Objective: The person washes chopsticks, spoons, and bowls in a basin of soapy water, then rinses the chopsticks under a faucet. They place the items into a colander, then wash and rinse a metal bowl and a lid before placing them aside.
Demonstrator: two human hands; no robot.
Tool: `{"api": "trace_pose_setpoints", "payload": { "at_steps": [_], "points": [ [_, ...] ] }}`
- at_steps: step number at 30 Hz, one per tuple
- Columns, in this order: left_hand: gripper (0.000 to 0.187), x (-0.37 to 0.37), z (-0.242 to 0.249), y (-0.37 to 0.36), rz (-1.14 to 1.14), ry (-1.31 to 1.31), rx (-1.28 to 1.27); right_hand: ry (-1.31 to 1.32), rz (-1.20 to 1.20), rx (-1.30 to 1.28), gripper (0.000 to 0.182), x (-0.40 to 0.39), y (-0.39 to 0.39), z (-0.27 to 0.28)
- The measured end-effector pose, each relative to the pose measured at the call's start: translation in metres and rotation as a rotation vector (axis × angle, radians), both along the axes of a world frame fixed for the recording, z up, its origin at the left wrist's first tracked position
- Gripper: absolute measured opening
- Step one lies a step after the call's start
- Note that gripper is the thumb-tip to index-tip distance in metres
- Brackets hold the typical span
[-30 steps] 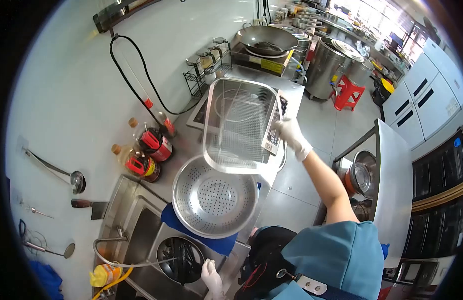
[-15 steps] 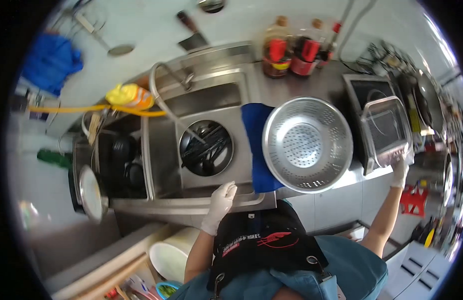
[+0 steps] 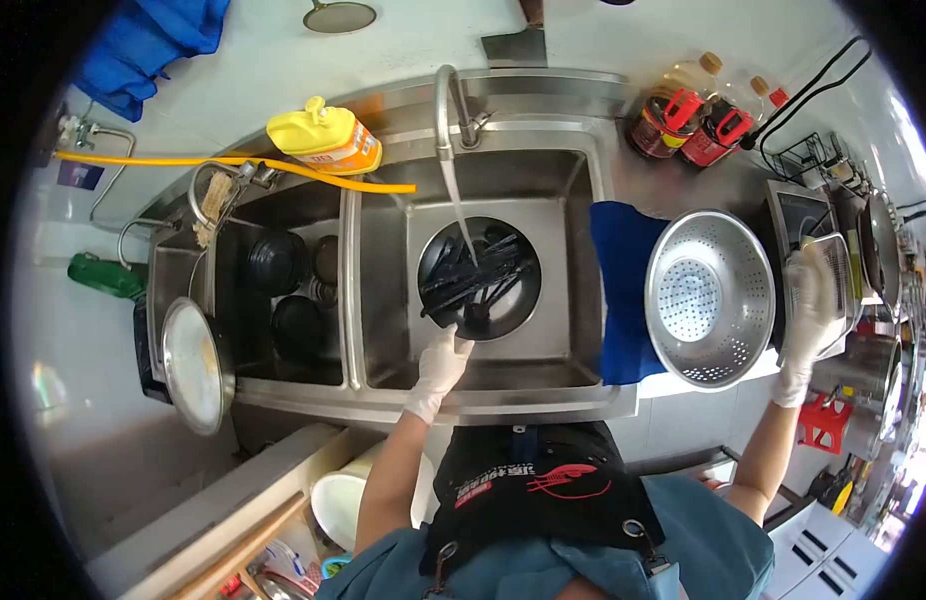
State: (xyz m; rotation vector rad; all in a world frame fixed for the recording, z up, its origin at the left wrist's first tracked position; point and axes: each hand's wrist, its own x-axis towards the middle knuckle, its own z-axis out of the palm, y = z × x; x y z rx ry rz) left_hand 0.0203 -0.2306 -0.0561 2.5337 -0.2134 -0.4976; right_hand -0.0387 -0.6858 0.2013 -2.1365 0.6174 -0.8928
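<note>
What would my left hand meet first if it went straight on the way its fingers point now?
The left hand would likely meet the near rim of the round metal pan first, then the dark items inside. Height is unclear; the fingertips may already touch the rim.

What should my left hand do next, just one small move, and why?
I'd probably close your left hand on the near rim of the round pan to steady it: your fingers are right at that rim, water is running in from the faucet, and dark utensils are piled inside.
</note>
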Motion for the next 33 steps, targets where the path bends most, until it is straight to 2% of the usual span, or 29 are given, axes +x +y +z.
{"api": "trace_pose_setpoints", "payload": {
  "at_steps": [1,2,3,4,5,6,7,8,9,10,11,12,13,14,15,16,18,21,23,24,26,27,29,30,33],
  "points": [
    [0.05,0.015,-0.008,0.008,-0.014,0.008,0.085,0.166,0.044,0.044,0.031,0.011,0.037,0.0],
    [0.058,0.028,-0.017,0.016,-0.059,-0.002,0.112,0.206,0.172,0.086,0.032,0.023,0.065,-0.017],
    [0.058,0.039,-0.026,0.022,-0.064,0.012,0.1,0.367,0.208,0.078,0.032,0.034,0.089,-0.041],
    [0.06,0.05,-0.036,0.029,-0.104,-0.028,0.118,0.402,0.499,0.004,0.032,0.052,0.117,-0.053],
    [0.061,0.061,-0.047,0.037,-0.144,-0.071,0.141,0.447,0.606,-0.004,0.032,0.063,0.133,-0.098],
    [0.064,0.068,-0.07,0.045,-0.194,-0.139,0.207,0.563,0.688,0.041,0.033,0.076,0.163,-0.112],
    [0.064,0.074,-0.077,0.05,-0.197,-0.125,0.207,0.664,0.769,0.087,0.039,0.085,0.181,-0.153],
    [0.062,0.081,-0.083,0.052,-0.2,-0.057,0.266,0.665,0.853,-0.148,0.048,0.092,0.198,-0.197],
    [0.061,0.088,-0.088,0.05,-0.203,0.008,0.321,0.695,0.909,-0.186,0.054,0.098,0.212,-0.244],
    [0.053,0.09,-0.092,0.05,-0.199,0.039,0.34,0.806,0.963,-0.185,0.057,0.108,0.231,-0.269],
    [0.053,0.094,-0.097,0.049,-0.201,0.046,0.338,0.918,0.99,-0.172,0.059,0.114,0.246,-0.299],
    [0.047,0.096,-0.101,0.049,-0.236,0.09,0.391,1.016,1.021,-0.128,0.064,0.126,0.261,-0.305],
    [0.042,0.095,-0.107,0.051,-0.272,0.138,0.443,1.028,1.025,-0.118,0.064,0.133,0.275,-0.323],
    [0.032,0.092,-0.119,0.052,-0.258,0.097,0.459,1.049,0.981,-0.274,0.066,0.138,0.287,-0.349],
    [0.032,0.092,-0.122,0.051,-0.258,0.112,0.461,1.064,0.935,-0.428,0.069,0.144,0.297,-0.363],
    [0.03,0.092,-0.125,0.05,-0.219,0.155,0.472,1.072,0.944,-0.416,0.069,0.148,0.304,-0.376],
    [0.029,0.095,-0.132,0.054,-0.184,0.204,0.497,0.806,0.864,-0.499,0.073,0.157,0.319,-0.392],
    [0.028,0.103,-0.129,0.048,-0.123,0.229,0.425,0.963,0.873,-0.418,0.073,0.163,0.332,-0.407],
    [0.042,0.112,-0.116,0.041,-0.197,0.189,0.503,1.019,0.881,-0.399,0.07,0.162,0.33,-0.411],
    [0.042,0.113,-0.118,0.039,-0.2,0.19,0.5,1.026,0.862,-0.384,0.068,0.158,0.328,-0.412],
    [0.074,0.117,-0.122,0.032,-0.264,-0.084,0.366,0.987,0.794,-0.332,0.06,0.15,0.32,-0.414],
    [0.074,0.12,-0.126,0.029,-0.265,-0.084,0.363,0.989,0.792,-0.335,0.06,0.144,0.315,-0.418],
    [0.1,0.131,-0.138,0.019,-0.313,-0.023,0.412,0.873,0.698,-0.336,0.055,0.133,0.304,-0.427],
    [0.107,0.133,-0.151,0.017,-0.348,0.008,0.45,0.974,0.725,-0.193,0.05,0.134,0.296,-0.423],
    [0.111,0.137,-0.174,0.007,-0.397,-0.115,0.537,1.028,0.656,-0.182,0.047,0.12,0.282,-0.433]
  ]
}}
